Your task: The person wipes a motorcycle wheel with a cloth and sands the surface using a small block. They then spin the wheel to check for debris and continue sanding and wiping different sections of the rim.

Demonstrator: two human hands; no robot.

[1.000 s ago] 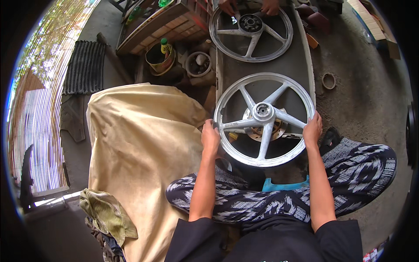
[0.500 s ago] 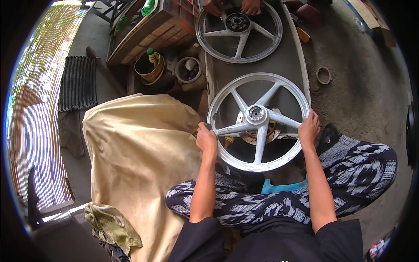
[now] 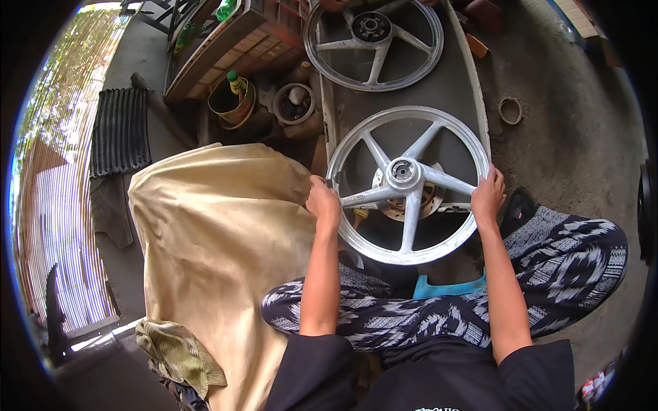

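Note:
A silvery five-spoke motorcycle wheel (image 3: 403, 172) is in front of me, over the near end of a long grey bench. My left hand (image 3: 322, 200) is closed around its left rim. A small dark piece, too small to name, shows by those fingers. On the opposite side, my right hand (image 3: 488, 195) grips the right rim. Through the spokes a brake disc (image 3: 432, 205) is partly visible beneath the hub. Farther up the bench lies a second wheel (image 3: 375, 58) with a dark hub; another person's hands (image 3: 334, 5) are at its far edge, cut off by the frame.
A tan cloth cover (image 3: 219, 233) drapes over something bulky at my left. Beyond it stand a bucket (image 3: 233, 113) with a green-capped bottle and a round pot (image 3: 293, 104). A blue plastic object (image 3: 449, 286) sits by my legs. A small ring-shaped item (image 3: 510, 110) lies on the right-hand floor.
My left hand has shifted a little farther up the rim. The other person's hands have moved away from the second wheel's hub, mostly out of view. The whole view has tilted slightly.

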